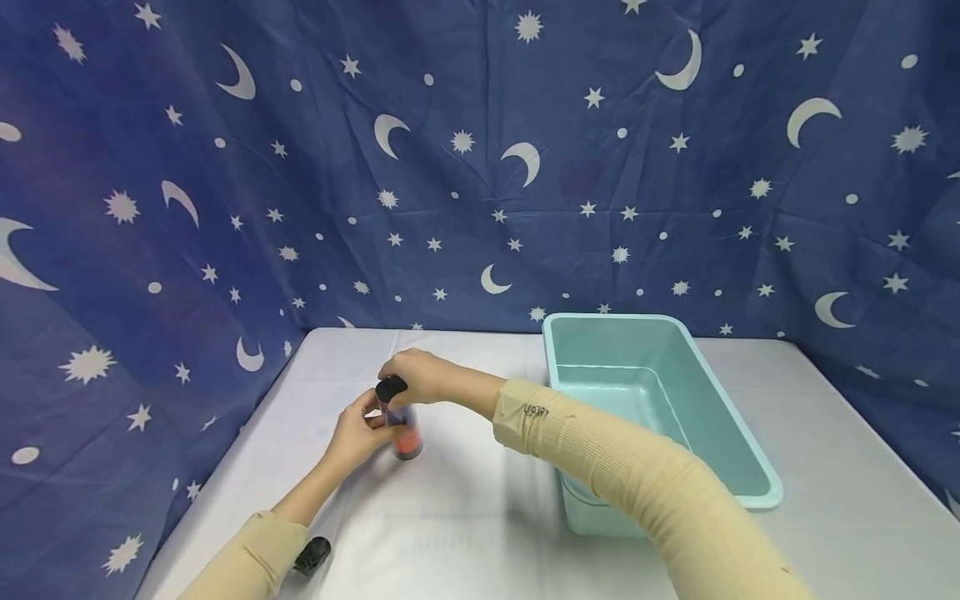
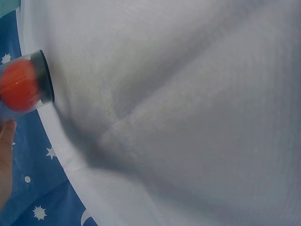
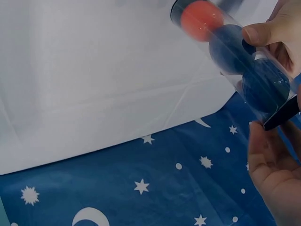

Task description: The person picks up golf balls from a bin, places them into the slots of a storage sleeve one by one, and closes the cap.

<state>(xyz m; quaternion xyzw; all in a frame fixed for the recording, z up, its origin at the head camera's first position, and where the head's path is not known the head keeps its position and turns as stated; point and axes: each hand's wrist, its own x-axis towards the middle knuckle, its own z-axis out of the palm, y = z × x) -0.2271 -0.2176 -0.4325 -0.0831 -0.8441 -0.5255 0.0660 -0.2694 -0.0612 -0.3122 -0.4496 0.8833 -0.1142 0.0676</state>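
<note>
A clear ball tube [image 1: 407, 442] with an orange-red ball [image 3: 202, 20] at its lower end and two dark blue balls [image 3: 265, 85] above is held tilted over the white table. My left hand [image 1: 358, 435] grips the tube's body, thumb on one side and fingers on the other. At the upper end my right hand [image 1: 418, 377] pinches the black lid [image 1: 390, 388], which sits right at the tube's rim. The tube's dark base cap [image 2: 43, 76] points toward the table in the left wrist view, where only part of my left hand [image 2: 5, 162] shows.
A pale green plastic bin [image 1: 667, 400] stands on the right of the white table [image 1: 465, 533], partly behind my right sleeve. Beside my left sleeve lies a small black object [image 1: 313, 553], partly covered. A blue star-and-moon curtain [image 1: 450, 167] hangs behind and to the left.
</note>
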